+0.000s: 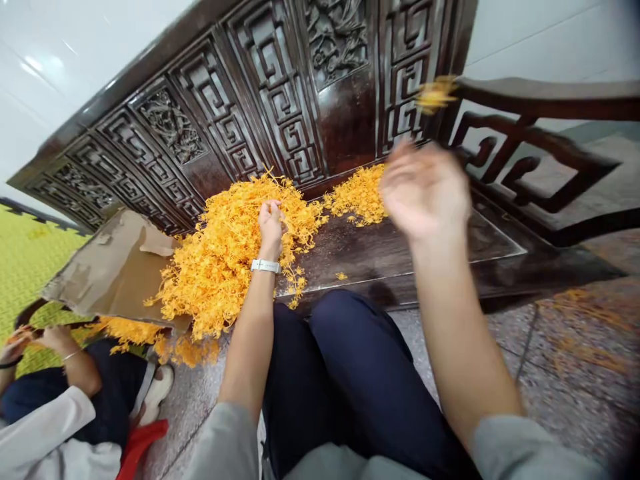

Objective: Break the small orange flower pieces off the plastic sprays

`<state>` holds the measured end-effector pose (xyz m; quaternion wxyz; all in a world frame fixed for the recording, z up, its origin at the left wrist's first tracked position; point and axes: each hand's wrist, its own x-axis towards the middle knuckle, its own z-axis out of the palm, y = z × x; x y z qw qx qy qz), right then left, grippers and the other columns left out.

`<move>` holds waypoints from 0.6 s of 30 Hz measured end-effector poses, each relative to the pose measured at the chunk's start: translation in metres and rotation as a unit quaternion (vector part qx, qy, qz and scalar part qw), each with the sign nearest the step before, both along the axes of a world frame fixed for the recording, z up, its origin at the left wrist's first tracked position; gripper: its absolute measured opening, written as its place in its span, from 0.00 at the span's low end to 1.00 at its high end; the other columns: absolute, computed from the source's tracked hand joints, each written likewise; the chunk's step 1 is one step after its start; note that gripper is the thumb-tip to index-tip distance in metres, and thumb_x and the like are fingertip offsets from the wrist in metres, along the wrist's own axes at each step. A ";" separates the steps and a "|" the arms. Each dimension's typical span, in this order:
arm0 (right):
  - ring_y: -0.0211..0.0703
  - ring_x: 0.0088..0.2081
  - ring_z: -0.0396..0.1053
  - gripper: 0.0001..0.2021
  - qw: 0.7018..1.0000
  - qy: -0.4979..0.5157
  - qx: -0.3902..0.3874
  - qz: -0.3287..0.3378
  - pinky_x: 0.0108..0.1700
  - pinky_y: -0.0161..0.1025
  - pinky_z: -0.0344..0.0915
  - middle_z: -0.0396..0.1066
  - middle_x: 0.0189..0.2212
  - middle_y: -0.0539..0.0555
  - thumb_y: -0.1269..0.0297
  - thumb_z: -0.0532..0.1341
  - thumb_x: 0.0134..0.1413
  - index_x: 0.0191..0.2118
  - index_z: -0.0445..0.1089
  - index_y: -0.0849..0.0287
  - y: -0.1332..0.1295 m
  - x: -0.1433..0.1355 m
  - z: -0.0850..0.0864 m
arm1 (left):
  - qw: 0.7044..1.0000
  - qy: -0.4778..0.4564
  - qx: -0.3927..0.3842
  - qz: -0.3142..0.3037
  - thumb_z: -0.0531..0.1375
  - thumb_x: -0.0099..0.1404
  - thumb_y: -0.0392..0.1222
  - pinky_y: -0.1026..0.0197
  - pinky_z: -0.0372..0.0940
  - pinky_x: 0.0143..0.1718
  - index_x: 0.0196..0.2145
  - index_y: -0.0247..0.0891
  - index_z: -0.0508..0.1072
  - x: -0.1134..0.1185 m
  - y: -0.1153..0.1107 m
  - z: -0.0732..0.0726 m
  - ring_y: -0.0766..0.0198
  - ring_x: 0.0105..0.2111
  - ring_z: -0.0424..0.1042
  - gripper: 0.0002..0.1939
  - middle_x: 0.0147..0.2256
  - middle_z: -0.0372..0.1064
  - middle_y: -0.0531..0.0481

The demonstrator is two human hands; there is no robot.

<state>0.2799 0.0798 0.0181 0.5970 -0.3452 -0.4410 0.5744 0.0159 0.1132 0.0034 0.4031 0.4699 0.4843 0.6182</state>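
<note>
A big heap of orange-yellow, spidery pieces (215, 247), perhaps plastic, covers part of the dark wooden bench. My left hand (271, 227), with a pale wristband, reaches into the heap's right side. Its fingers are curled together, and whatever they grip is hidden. My right hand (425, 190) is raised over the bench, above a smaller pile of the same pieces (360, 197); motion smears its fingers. Beyond this hand, a blurred yellow piece (436, 95) appears in the air, apart from the fingers.
A torn cardboard sheet (110, 267) borders the heap on the left. The bench seat (370, 257) has a carved back (280, 93) and an openwork armrest (540, 160). At lower left another person's hands (55, 340) work near more orange pieces. Orange bits lie on the floor at right.
</note>
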 end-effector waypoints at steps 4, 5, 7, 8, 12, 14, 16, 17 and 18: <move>0.36 0.28 0.67 0.07 0.948 0.275 -0.161 0.024 0.30 0.36 0.71 0.74 0.32 0.55 0.65 0.61 0.60 0.39 0.76 0.60 -0.018 -0.029 -0.017 | 0.999 0.010 -0.005 -0.036 0.65 0.77 0.57 0.68 0.44 0.18 0.40 0.42 0.67 0.013 -0.007 0.007 0.73 0.16 0.46 0.18 0.23 0.57 0.62; 0.33 0.26 0.64 0.07 0.933 0.304 -0.188 0.037 0.28 0.33 0.67 0.72 0.29 0.52 0.66 0.62 0.56 0.38 0.76 0.61 -0.024 -0.039 -0.024 | 0.999 0.013 -0.006 -0.049 0.64 0.77 0.57 0.68 0.43 0.18 0.40 0.42 0.67 0.016 -0.009 0.009 0.73 0.16 0.45 0.17 0.23 0.57 0.62; 0.32 0.24 0.61 0.07 0.945 0.264 -0.191 0.025 0.26 0.32 0.61 0.70 0.26 0.49 0.67 0.65 0.53 0.38 0.77 0.62 -0.033 -0.058 -0.036 | 0.997 0.020 -0.008 -0.079 0.64 0.77 0.57 0.67 0.42 0.17 0.41 0.43 0.68 0.019 -0.012 0.011 0.73 0.16 0.45 0.16 0.23 0.56 0.61; 0.33 0.24 0.61 0.07 0.960 0.221 -0.174 -0.006 0.26 0.31 0.59 0.70 0.25 0.49 0.65 0.66 0.52 0.37 0.77 0.61 -0.036 -0.064 -0.040 | 0.994 0.026 -0.001 -0.108 0.64 0.77 0.57 0.66 0.42 0.17 0.42 0.43 0.69 0.021 -0.013 0.011 0.72 0.16 0.44 0.16 0.22 0.55 0.61; 0.36 0.30 0.67 0.17 0.996 0.063 -0.065 -0.019 0.31 0.33 0.61 0.76 0.29 0.52 0.48 0.71 0.57 0.36 0.77 0.58 -0.036 -0.072 -0.047 | 0.965 0.065 0.058 -0.249 0.67 0.72 0.63 0.65 0.46 0.19 0.42 0.42 0.72 0.033 -0.014 0.008 0.70 0.17 0.49 0.21 0.21 0.55 0.60; 0.37 0.28 0.66 0.24 0.997 0.028 -0.021 0.063 0.32 0.35 0.61 0.74 0.26 0.52 0.39 0.71 0.57 0.31 0.74 0.59 -0.034 -0.073 -0.048 | 0.951 0.083 0.081 -0.288 0.69 0.71 0.64 0.65 0.49 0.21 0.42 0.42 0.73 0.040 -0.014 0.005 0.69 0.19 0.52 0.22 0.21 0.56 0.59; 0.35 0.25 0.61 0.27 0.995 0.010 0.021 0.092 0.30 0.36 0.56 0.68 0.21 0.48 0.38 0.73 0.55 0.27 0.69 0.58 -0.035 -0.075 -0.047 | 0.941 0.091 0.094 -0.312 0.68 0.71 0.63 0.65 0.49 0.21 0.42 0.42 0.72 0.044 -0.013 0.002 0.69 0.19 0.53 0.22 0.22 0.55 0.59; 0.34 0.23 0.56 0.28 0.996 0.009 0.042 0.080 0.29 0.36 0.53 0.63 0.20 0.46 0.38 0.74 0.54 0.26 0.67 0.57 -0.038 -0.076 -0.046 | 0.940 0.087 0.100 -0.314 0.68 0.71 0.63 0.65 0.49 0.21 0.42 0.42 0.71 0.046 -0.012 0.001 0.69 0.19 0.52 0.21 0.22 0.54 0.60; 0.33 0.23 0.53 0.28 0.996 0.009 0.064 0.059 0.28 0.36 0.51 0.60 0.19 0.44 0.38 0.74 0.54 0.25 0.65 0.56 -0.043 -0.075 -0.043 | 0.944 0.075 0.102 -0.303 0.69 0.72 0.62 0.65 0.47 0.20 0.41 0.42 0.71 0.046 -0.011 0.002 0.70 0.18 0.52 0.21 0.21 0.53 0.60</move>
